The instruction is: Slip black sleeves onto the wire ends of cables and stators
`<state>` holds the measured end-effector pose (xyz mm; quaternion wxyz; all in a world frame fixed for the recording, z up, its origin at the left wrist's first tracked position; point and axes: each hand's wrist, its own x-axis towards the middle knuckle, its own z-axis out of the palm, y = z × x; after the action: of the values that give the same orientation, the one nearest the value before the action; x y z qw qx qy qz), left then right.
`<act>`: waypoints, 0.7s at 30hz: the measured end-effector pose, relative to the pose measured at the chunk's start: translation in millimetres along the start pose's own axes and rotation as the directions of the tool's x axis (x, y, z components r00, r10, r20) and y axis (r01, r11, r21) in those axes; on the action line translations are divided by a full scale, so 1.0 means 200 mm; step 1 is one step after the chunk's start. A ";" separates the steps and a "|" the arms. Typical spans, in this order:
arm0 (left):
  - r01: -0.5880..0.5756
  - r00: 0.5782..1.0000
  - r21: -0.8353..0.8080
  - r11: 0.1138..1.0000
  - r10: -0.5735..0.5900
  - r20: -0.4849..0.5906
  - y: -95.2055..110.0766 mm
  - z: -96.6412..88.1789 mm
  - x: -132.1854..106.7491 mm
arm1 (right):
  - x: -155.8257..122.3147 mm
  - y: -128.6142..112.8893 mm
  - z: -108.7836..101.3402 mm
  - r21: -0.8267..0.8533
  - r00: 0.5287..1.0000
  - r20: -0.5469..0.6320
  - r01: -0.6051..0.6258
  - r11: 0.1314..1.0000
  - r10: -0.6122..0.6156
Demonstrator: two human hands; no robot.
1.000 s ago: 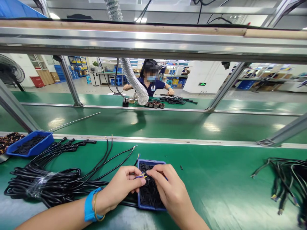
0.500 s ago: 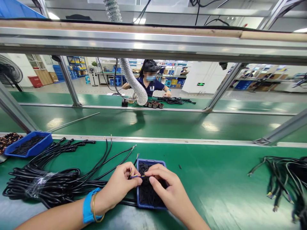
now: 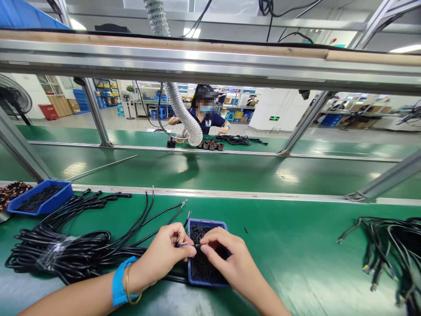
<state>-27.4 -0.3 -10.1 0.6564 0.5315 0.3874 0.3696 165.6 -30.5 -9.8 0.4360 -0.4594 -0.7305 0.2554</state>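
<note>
My left hand [image 3: 167, 245], with a blue band and a gold bangle at its wrist, is closed around the end of a black cable. Thin yellow and blue wires [image 3: 183, 244] fan out from between its fingers and thumb. Fingertips of my right hand [image 3: 223, 250] pinch a small black tube [image 3: 198, 245] at the end of one wire; how far the tube covers the wire is hidden. Both hands hover over a blue bin [image 3: 210, 283] of short black tubes [image 3: 204, 268].
A tied bundle of black cables [image 3: 66, 250] lies left, near another blue bin [image 3: 62, 197] of black pieces. More cables with stripped ends [image 3: 391, 245] lie right. One loose tube [image 3: 246, 229] sits beyond the bin. Across the bench sits a co-worker [image 3: 210, 120] behind a silver duct [image 3: 184, 114].
My right fingertips have shifted slightly and closed, with the black tube now showing against the wire end. My left hand has barely moved.
</note>
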 end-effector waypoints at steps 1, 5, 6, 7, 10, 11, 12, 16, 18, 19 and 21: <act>0.002 1.000 0.004 1.000 -0.002 0.005 0.00 0.00 0.00 | 0.00 0.00 0.00 -0.005 1.000 0.015 -0.005 1.000 0.005; 0.020 0.999 0.037 0.999 -0.021 0.028 0.01 -0.01 0.00 | -0.01 0.01 0.03 -0.003 0.999 0.046 -0.008 1.000 0.008; 0.019 0.999 0.047 0.999 -0.020 0.029 0.02 -0.01 0.00 | -0.01 0.00 0.03 -0.013 0.999 0.041 -0.011 1.000 0.011; 0.012 1.000 0.059 0.998 -0.013 0.027 0.02 -0.02 0.00 | -0.01 -0.02 0.02 -0.020 0.999 0.042 -0.012 1.000 0.013; -0.020 1.000 0.112 0.994 0.018 0.021 0.05 -0.05 0.02 | -0.02 -0.09 -0.05 0.067 0.960 0.276 0.032 0.997 -0.049; -0.015 1.000 0.114 0.993 0.012 0.028 0.06 -0.06 0.02 | -0.02 -0.11 -0.08 0.127 0.919 0.384 0.045 0.991 -0.091; 0.004 0.999 0.104 0.995 -0.009 0.042 0.07 -0.06 0.03 | -0.02 -0.12 -0.10 0.165 0.888 0.444 0.054 0.985 -0.122; 0.100 0.988 0.058 0.993 -0.106 0.114 0.06 -0.08 0.04 | -0.02 -0.02 -0.08 -0.253 0.975 0.185 0.172 0.952 -0.126; 0.101 0.989 0.072 0.992 -0.108 0.104 0.05 -0.08 0.05 | -0.02 0.07 -0.03 -0.542 0.972 0.136 0.233 0.807 -0.189; 0.097 0.990 0.080 0.992 -0.105 0.095 0.05 -0.07 0.04 | -0.02 0.11 0.00 -0.621 0.965 0.162 0.263 0.738 -0.207; 0.097 0.991 0.094 0.991 -0.105 0.082 0.04 -0.06 0.04 | -0.02 0.16 0.04 -0.686 0.958 0.198 0.288 0.668 -0.210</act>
<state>-35.5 13.6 -5.7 0.6660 0.5556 0.4012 0.2946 172.8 -20.6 -40.1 0.2187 -0.4736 -0.8490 -0.0838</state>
